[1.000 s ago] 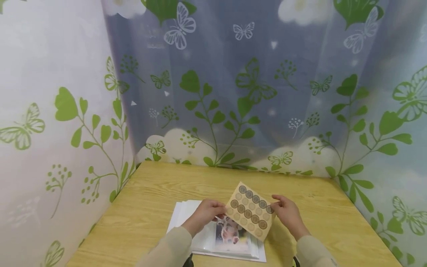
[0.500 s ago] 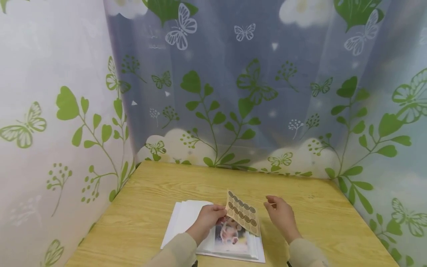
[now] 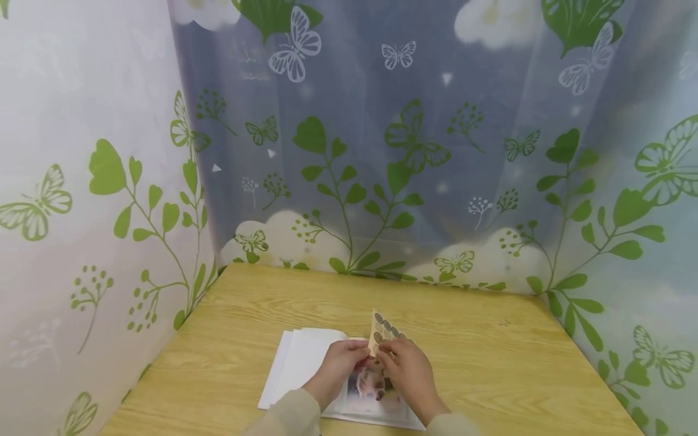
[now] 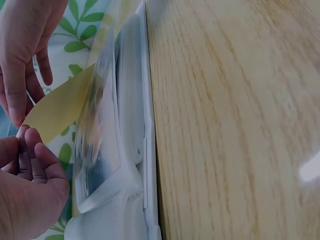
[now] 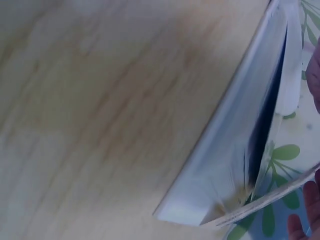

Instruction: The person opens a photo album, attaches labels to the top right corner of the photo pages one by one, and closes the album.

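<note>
A tan sheet of round stickers (image 3: pixel 376 327), with dark and pale circles, stands tilted over an open photo album. My left hand (image 3: pixel 336 370) pinches its near left corner between thumb and fingers. Close beside it, my right hand (image 3: pixel 410 374) has thumb and fingertips on the same corner and covers much of the sheet. Under the hands, the photo album (image 3: pixel 305 357) has white pages on the left and a photo of a pinkish animal (image 3: pixel 371 387) on the right. In the left wrist view the sheet (image 4: pixel 57 110) bends between both hands, above clear plastic sleeves (image 4: pixel 97 135).
The album lies near the front of a wood-grain table (image 3: pixel 463 339). Printed curtains with leaves and butterflies enclose it: a back curtain (image 3: pixel 354 151), a left one (image 3: pixel 54 254) and one on the right (image 3: pixel 643 260).
The right hand let go of the sheet's right edge, then came left to the corner beside the left hand. The sheet has turned more edge-on; the left hand keeps its pinch.
</note>
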The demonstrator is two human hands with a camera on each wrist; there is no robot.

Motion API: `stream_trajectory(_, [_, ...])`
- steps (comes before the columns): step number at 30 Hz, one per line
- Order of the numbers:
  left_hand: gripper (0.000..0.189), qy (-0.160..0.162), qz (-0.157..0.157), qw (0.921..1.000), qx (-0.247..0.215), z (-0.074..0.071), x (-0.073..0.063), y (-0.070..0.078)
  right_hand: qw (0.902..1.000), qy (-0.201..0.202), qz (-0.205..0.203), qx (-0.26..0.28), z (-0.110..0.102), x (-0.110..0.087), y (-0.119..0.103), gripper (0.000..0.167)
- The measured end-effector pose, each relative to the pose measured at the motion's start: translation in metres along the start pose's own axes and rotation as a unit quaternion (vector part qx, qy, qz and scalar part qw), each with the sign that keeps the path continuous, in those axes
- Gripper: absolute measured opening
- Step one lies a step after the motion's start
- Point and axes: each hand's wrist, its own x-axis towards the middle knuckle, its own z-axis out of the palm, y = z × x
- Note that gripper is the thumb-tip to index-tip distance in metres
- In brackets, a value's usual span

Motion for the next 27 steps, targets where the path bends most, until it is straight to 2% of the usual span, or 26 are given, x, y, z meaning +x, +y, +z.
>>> stream_trajectory(6, [0.024,0.004,0.0,0.9999,-0.012,0.001,0.0,-0.002,0.9997,0.017,0.014,-0.01,0.003,-0.002,-0.007,0.009])
stream_trajectory(18, [0.023,0.002,0.004,1.0,0.005,0.003,0.001,-0.011,0.9991,-0.026,0.032,0.006,-0.001,-0.004,-0.011,0.016])
stream_trajectory(22, [0.022,0.0,0.022,0.9996,0.017,0.005,-0.001,-0.012,0.9958,-0.048,0.06,0.05,-0.001,-0.005,-0.011,0.017])
stream_trajectory(27, [0.02,0.005,0.041,0.9983,0.04,0.006,-0.001,-0.01,0.9864,-0.06,0.096,0.119,-0.001,-0.002,-0.011,0.019])
